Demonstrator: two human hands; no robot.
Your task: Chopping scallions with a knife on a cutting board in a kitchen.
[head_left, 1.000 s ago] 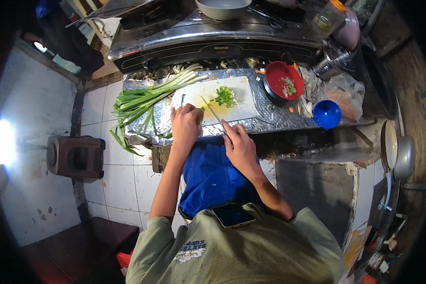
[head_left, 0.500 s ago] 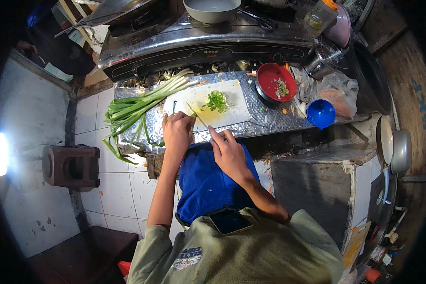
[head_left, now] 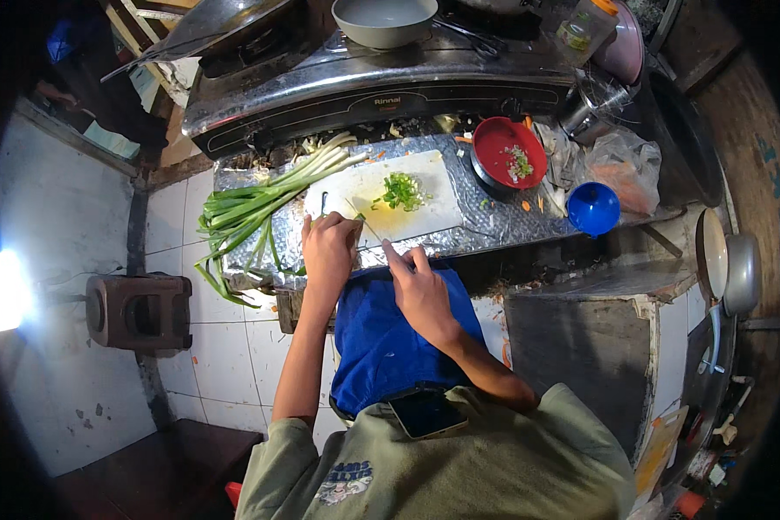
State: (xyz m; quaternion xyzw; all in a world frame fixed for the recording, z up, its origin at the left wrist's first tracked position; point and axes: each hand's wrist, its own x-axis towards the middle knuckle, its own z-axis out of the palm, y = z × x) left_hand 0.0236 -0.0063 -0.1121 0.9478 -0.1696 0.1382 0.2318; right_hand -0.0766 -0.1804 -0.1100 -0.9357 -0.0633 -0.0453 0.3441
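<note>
On the white cutting board (head_left: 443, 212), a small heap of chopped scallion (head_left: 402, 191) lies right of the middle. My left hand (head_left: 328, 251) is closed at the board's near left edge, its curled fingers on a green scallion piece that mostly hides beneath them. My right hand (head_left: 421, 290) grips a knife (head_left: 370, 230); its handle is covered by the fingers, and the thin blade slants up and left, right beside my left fingertips. A bunch of whole scallions (head_left: 253, 206) rests along the board's left side, white ends toward the stove, leaves hanging over the counter edge.
Right of the board stand a red bowl (head_left: 487, 145) holding chopped bits, a blue cup-like container (head_left: 593, 208) and a clear plastic bag (head_left: 620, 165). Behind runs a gas stove (head_left: 321, 113) with a grey pan (head_left: 385, 24). A brown stool (head_left: 139, 310) is at left.
The whole view has shifted slightly. Both hands stay at the board in nearly the same pose, with the knife blade still beside the left fingers.
</note>
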